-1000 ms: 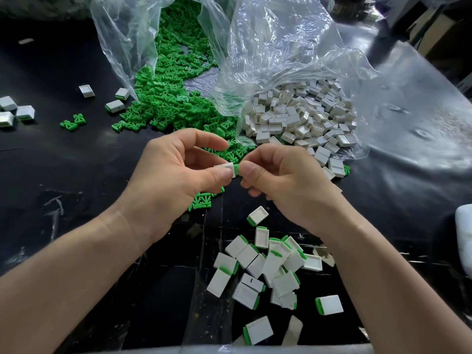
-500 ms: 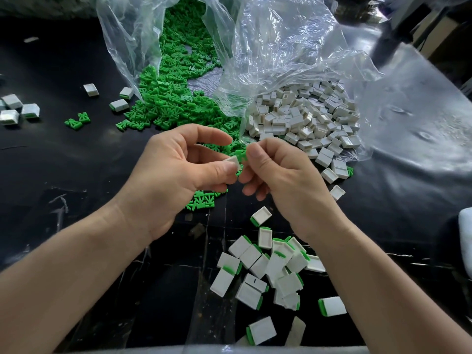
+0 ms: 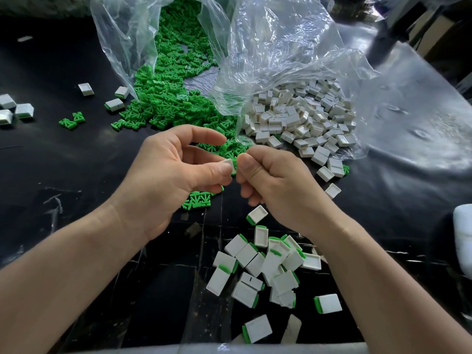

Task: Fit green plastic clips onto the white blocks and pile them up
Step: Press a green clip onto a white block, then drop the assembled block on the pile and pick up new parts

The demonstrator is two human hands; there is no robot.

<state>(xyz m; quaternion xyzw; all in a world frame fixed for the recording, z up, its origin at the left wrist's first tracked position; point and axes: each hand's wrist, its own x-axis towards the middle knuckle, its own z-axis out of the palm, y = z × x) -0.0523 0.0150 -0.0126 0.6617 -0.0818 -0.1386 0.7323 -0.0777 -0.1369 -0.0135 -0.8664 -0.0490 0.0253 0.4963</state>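
Between the two hands, over the middle of the black surface (image 3: 63,162), a small white block (image 3: 228,163) is pinched by the left hand (image 3: 168,172), thumb on top and curled fingers beneath, with the forefinger lifted clear. The right hand (image 3: 270,180) is curled tight, its thumb and forefinger pressed against the block's right end, where a sliver of green clip (image 3: 234,169) shows. How far the clip has seated is hidden by the thumbs. Both parts look like light, rigid moulded plastic with smooth, rather slippery faces, so the effort probably goes into holding them steady and square rather than into carrying weight. The block seems best held by its broad flat faces, leaving the open end free. The clip seems best held by its outer edge and pushed straight in, since a skewed push could make it jam or spring out of the fingers. Stock lies far from the person: loose green clips (image 3: 173,98) spill from a clear plastic bag (image 3: 281,47) on the left, and bare white blocks (image 3: 301,118) lie heaped to the right of them. Finished pieces (image 3: 263,264) lie in a loose pile near the person, under the right wrist. Being so light, they would likely scatter if dropped from any height.
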